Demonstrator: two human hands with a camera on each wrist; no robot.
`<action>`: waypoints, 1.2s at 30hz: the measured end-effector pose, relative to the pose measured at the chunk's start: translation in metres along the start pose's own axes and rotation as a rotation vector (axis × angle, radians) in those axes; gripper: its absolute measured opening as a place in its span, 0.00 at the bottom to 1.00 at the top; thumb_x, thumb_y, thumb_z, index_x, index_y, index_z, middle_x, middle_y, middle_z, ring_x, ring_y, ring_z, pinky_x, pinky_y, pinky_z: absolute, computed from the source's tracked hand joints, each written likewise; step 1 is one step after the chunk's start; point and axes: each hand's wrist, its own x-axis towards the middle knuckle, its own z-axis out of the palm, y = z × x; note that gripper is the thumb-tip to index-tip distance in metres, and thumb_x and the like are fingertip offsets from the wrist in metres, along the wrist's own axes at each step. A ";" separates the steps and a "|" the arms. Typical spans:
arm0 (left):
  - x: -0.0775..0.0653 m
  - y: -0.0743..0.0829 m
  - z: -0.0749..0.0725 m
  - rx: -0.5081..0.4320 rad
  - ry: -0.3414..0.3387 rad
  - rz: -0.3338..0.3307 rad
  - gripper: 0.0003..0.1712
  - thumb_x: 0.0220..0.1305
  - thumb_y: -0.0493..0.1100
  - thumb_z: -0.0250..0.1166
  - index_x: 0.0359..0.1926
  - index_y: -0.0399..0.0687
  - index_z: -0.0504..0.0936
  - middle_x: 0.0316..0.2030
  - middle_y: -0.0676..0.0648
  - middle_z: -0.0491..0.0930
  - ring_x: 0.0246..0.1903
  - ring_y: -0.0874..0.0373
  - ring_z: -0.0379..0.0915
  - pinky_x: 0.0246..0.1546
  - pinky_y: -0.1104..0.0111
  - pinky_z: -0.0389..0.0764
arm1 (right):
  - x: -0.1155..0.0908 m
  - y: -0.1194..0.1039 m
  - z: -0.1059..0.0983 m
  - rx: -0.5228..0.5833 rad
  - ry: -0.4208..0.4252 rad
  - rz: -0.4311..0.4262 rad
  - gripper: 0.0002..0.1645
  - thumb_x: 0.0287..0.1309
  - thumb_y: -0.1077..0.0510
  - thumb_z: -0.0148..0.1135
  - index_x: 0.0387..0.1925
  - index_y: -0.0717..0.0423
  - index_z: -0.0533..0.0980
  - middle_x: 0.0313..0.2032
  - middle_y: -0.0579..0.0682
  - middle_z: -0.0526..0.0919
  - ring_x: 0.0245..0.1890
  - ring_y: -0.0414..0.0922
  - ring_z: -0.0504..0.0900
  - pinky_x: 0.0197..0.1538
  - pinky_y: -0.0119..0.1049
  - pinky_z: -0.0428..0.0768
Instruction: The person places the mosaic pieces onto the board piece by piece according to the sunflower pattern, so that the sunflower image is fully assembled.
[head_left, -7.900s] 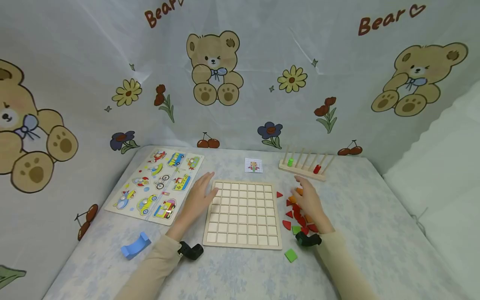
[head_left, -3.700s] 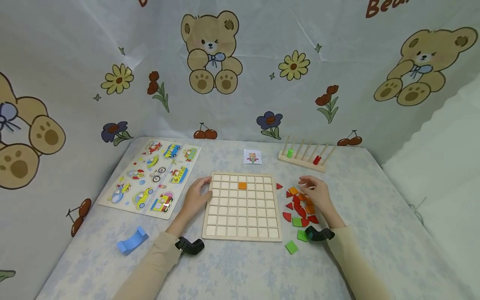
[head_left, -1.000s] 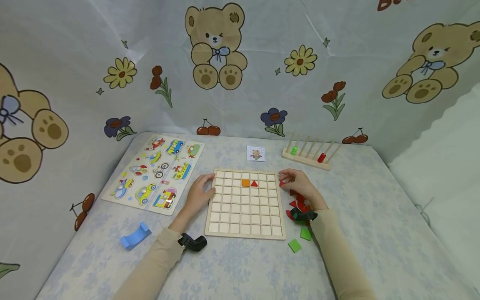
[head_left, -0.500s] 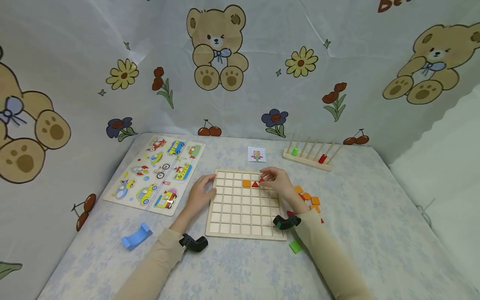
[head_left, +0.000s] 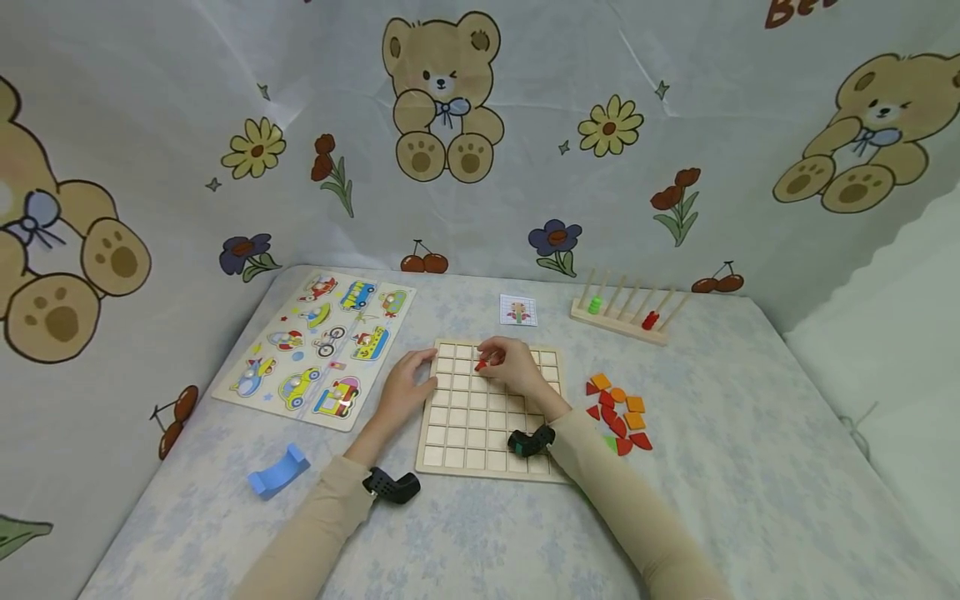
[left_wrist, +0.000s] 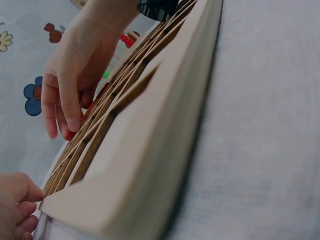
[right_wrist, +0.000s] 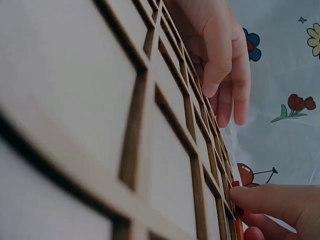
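Note:
A wooden grid board (head_left: 491, 477) lies at the table's centre. My left hand (head_left: 403, 387) rests against its left edge, fingers relaxed, index finger and thumb touching the rim. Over the upper rows my right hand (head_left: 513, 367) pinches a small red triangle tile (head_left: 481, 365) between thumb and fingers. The right wrist view shows this red tile (right_wrist: 236, 184) close to the grid, beside an orange tile (right_wrist: 239, 229) in the board. From the head, the right hand hides the orange tile and the cells around it.
Loose red tiles (head_left: 617, 427), orange tiles (head_left: 635, 404) and a partly hidden green one lie right of the board. A pattern card (head_left: 518, 310) and a peg rack (head_left: 618, 321) stand behind. Left are a vehicle puzzle (head_left: 318, 346) and a blue arch block (head_left: 279, 472).
An orange square and a red triangle have been set in the board. My right hand then picked up another red triangle and carried it left across the upper rows. The left hand stays at the edge.

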 end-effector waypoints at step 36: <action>-0.002 0.004 -0.002 -0.014 -0.022 0.009 0.27 0.59 0.37 0.62 0.61 0.44 0.73 0.56 0.43 0.76 0.60 0.48 0.69 0.66 0.54 0.66 | -0.124 0.079 -0.135 -0.148 0.211 0.271 0.21 0.57 0.67 0.61 0.53 0.66 0.74 0.51 0.65 0.78 0.47 0.56 0.76 0.41 0.26 0.78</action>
